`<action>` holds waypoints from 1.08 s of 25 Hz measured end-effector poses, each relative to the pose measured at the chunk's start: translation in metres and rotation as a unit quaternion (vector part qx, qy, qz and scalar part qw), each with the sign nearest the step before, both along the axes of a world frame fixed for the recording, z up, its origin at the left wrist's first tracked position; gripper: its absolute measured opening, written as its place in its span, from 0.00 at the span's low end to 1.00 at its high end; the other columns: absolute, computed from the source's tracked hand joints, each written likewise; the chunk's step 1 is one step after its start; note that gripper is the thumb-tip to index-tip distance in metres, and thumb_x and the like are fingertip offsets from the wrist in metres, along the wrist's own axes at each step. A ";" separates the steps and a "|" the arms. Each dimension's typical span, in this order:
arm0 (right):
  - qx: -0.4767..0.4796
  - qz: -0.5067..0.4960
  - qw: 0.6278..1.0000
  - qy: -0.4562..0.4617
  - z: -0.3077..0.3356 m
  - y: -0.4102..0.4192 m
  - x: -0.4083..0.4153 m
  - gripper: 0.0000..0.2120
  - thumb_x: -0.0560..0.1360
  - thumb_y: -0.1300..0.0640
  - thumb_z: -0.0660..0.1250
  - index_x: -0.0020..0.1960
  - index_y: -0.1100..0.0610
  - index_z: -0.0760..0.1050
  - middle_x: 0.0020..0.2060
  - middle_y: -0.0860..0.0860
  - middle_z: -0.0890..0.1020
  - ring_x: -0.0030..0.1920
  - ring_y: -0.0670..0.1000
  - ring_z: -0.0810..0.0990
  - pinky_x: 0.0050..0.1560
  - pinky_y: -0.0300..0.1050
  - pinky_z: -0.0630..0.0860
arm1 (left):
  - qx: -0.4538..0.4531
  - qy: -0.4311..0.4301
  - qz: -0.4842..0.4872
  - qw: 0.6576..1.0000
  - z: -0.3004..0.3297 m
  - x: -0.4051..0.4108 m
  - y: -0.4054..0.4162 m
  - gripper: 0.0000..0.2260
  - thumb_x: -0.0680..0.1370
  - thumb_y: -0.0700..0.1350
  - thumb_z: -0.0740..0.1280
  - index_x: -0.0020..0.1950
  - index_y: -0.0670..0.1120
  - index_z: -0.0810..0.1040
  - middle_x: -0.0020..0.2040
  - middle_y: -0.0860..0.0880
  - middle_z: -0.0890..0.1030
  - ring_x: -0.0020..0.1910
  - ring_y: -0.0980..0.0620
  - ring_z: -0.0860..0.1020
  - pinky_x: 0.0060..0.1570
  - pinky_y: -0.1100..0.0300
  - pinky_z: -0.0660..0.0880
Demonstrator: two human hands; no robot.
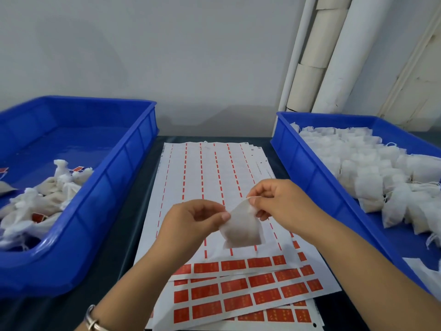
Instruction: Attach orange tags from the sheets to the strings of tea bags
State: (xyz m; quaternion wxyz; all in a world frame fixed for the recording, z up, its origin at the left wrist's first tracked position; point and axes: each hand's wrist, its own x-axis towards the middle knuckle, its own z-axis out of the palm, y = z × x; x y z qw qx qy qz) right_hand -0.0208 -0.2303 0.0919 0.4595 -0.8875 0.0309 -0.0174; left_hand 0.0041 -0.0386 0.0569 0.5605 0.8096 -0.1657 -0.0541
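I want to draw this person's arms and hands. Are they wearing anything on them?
Both arms are bare, with no sleeves and no gloves showing. The left hand side has a shiny silver bracelet on the wrist. The right hand has no rings or bands that I can see.

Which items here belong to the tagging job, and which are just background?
In use: tea bag pinched by left hand and right hand; tag sheets; right bin of untagged bags; left bin holding tagged bags.

Background: white rolls leaning on the wall; bracelet.
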 end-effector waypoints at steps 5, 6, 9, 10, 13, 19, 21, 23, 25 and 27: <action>0.021 -0.025 0.999 0.038 -0.012 0.006 0.000 0.08 0.75 0.61 0.66 0.40 0.50 0.78 0.30 0.44 0.82 0.30 0.41 0.81 0.30 0.28 0.74 | 0.106 -0.022 0.006 0.994 -0.005 -0.001 0.015 0.06 0.71 0.50 0.71 0.39 0.62 0.79 0.32 0.66 0.80 0.36 0.69 0.78 0.29 0.74 0.72; 0.018 -0.026 0.999 0.044 -0.012 0.006 -0.001 0.08 0.75 0.61 0.66 0.41 0.50 0.78 0.32 0.44 0.82 0.31 0.41 0.81 0.31 0.29 0.74 | 0.116 -0.030 0.008 0.993 -0.006 0.000 0.016 0.07 0.72 0.50 0.70 0.38 0.63 0.77 0.32 0.66 0.80 0.37 0.70 0.78 0.30 0.74 0.72; -0.086 0.022 0.995 0.040 -0.016 0.013 -0.005 0.09 0.74 0.58 0.66 0.43 0.44 0.76 0.43 0.37 0.77 0.43 0.38 0.77 0.43 0.29 0.71 | 0.146 -0.063 0.004 0.987 -0.007 0.001 0.012 0.09 0.75 0.50 0.67 0.37 0.62 0.74 0.35 0.63 0.79 0.37 0.68 0.78 0.34 0.76 0.71; -0.122 0.055 0.991 0.020 -0.018 0.020 -0.006 0.09 0.73 0.56 0.67 0.46 0.41 0.75 0.46 0.34 0.74 0.48 0.37 0.73 0.47 0.30 0.67 | 0.152 -0.077 0.006 0.985 -0.007 0.001 0.010 0.09 0.75 0.50 0.67 0.37 0.63 0.73 0.35 0.63 0.79 0.37 0.65 0.78 0.34 0.76 0.70; -0.104 0.072 0.992 -0.026 -0.021 0.040 -0.006 0.09 0.72 0.48 0.69 0.52 0.45 0.80 0.46 0.33 0.73 0.51 0.37 0.71 0.48 0.30 0.64 | 0.167 -0.125 0.016 0.978 -0.006 0.000 0.004 0.12 0.76 0.48 0.67 0.36 0.64 0.71 0.35 0.63 0.77 0.37 0.62 0.77 0.36 0.75 0.69; -0.019 0.012 0.999 -0.028 -0.034 0.039 -0.006 0.06 0.73 0.49 0.70 0.38 0.43 0.76 0.47 0.33 0.78 0.51 0.34 0.73 0.48 0.28 0.63 | 0.189 -0.176 0.048 0.965 -0.003 0.001 0.006 0.13 0.77 0.47 0.65 0.38 0.63 0.67 0.36 0.65 0.71 0.38 0.62 0.74 0.37 0.76 0.65; -0.003 -0.002 0.999 -0.036 -0.040 0.035 -0.008 0.07 0.73 0.51 0.70 0.36 0.42 0.76 0.45 0.30 0.78 0.49 0.31 0.73 0.46 0.26 0.63 | 0.180 -0.193 0.066 0.962 0.000 0.000 0.009 0.10 0.77 0.47 0.64 0.41 0.62 0.69 0.37 0.66 0.71 0.39 0.63 0.74 0.39 0.77 0.65; 0.018 -0.019 0.999 -0.022 -0.045 0.031 -0.007 0.06 0.73 0.50 0.70 0.37 0.43 0.77 0.45 0.33 0.80 0.50 0.34 0.75 0.44 0.27 0.65 | 0.176 -0.203 0.086 0.959 0.002 0.002 0.015 0.08 0.77 0.47 0.64 0.44 0.60 0.70 0.38 0.67 0.70 0.40 0.64 0.74 0.39 0.77 0.65; 0.019 -0.028 0.999 -0.006 -0.049 0.028 -0.008 0.06 0.72 0.48 0.69 0.37 0.43 0.77 0.43 0.34 0.81 0.48 0.36 0.77 0.42 0.29 0.67 | 0.182 -0.217 0.101 0.954 0.004 0.006 0.020 0.07 0.77 0.46 0.64 0.45 0.60 0.71 0.38 0.68 0.69 0.39 0.65 0.72 0.39 0.77 0.63; 0.015 -0.020 1.000 0.007 -0.051 0.029 -0.009 0.05 0.73 0.48 0.68 0.38 0.42 0.76 0.41 0.35 0.81 0.46 0.38 0.78 0.41 0.30 0.69 | 0.186 -0.217 0.113 0.952 0.002 0.008 0.022 0.08 0.77 0.46 0.65 0.44 0.60 0.71 0.38 0.68 0.69 0.39 0.65 0.72 0.39 0.77 0.63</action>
